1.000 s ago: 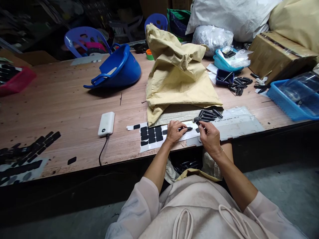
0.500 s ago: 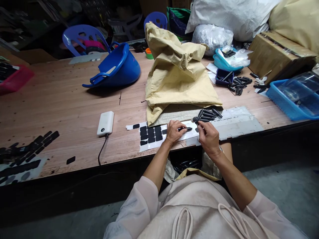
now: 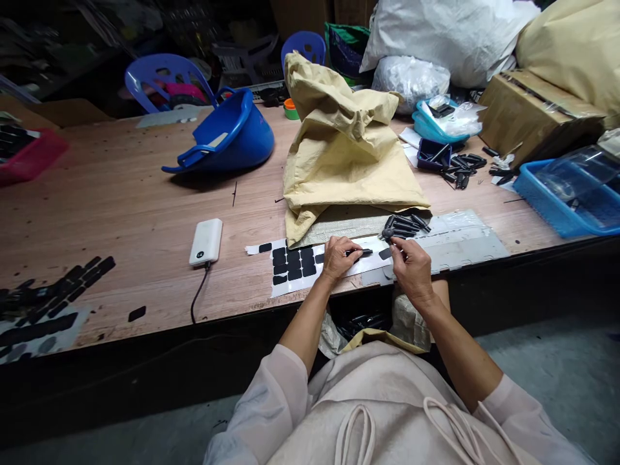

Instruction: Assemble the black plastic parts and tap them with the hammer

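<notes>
My left hand point(image 3: 338, 257) is closed on a small black cylindrical piece point(image 3: 367, 252), low over a white backing strip point(image 3: 330, 269). The tip of the piece pokes out to the right of my fingers. Thumb and forefinger of my right hand point(image 3: 413, 268) pinch a small dark rounded piece point(image 3: 388, 234). It is beside a pile of black cylindrical pieces point(image 3: 405, 224). Black rounded patches point(image 3: 293, 261) sit in rows on the backing strip left of my left hand. A single dark patch point(image 3: 385, 254) lies between my hands.
A yellow cloth sack point(image 3: 353, 161) stands just beyond my hands. Left of it are a tilted blue basin point(image 3: 247, 132) and a white power bank point(image 3: 206, 241) with a cable. A blue basket point(image 3: 545, 206) stands at right. An open bag of black pieces point(image 3: 365, 321) is below the table edge.
My right hand has moved slightly right with the dark rounded piece, baring more of the patch between my hands. My left hand stays nearly in place on its piece.
</notes>
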Motion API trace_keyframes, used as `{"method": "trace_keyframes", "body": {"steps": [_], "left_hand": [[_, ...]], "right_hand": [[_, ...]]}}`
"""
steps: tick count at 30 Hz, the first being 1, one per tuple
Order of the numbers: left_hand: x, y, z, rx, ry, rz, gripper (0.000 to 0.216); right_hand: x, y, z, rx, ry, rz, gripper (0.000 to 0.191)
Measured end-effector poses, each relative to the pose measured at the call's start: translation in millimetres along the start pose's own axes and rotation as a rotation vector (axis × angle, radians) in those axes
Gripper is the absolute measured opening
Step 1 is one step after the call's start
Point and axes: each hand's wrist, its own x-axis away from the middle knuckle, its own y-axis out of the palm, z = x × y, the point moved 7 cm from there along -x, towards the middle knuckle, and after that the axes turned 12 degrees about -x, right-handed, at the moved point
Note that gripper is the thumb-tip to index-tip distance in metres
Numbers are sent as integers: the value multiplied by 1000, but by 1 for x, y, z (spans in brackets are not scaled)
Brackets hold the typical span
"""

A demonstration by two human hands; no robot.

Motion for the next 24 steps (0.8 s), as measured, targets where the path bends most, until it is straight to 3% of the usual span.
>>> {"method": "trace_keyframes", "body": {"steps": [5,12,20,24], "left_hand": [[-1,0,-1,1,-6,16,12],[-1,1,-1,-70,-34,28,21],[3,-4,7,-73,18,35,20],[3,-1,6,-81,22,15,15]], "right_hand": [[0,-9,-1,-42,42,26,25],[2,5,-18,-73,-10,-5,26],[5,8,-5,-81,25,-1,24],[2,-4,0,-74,38,36,25]]}}
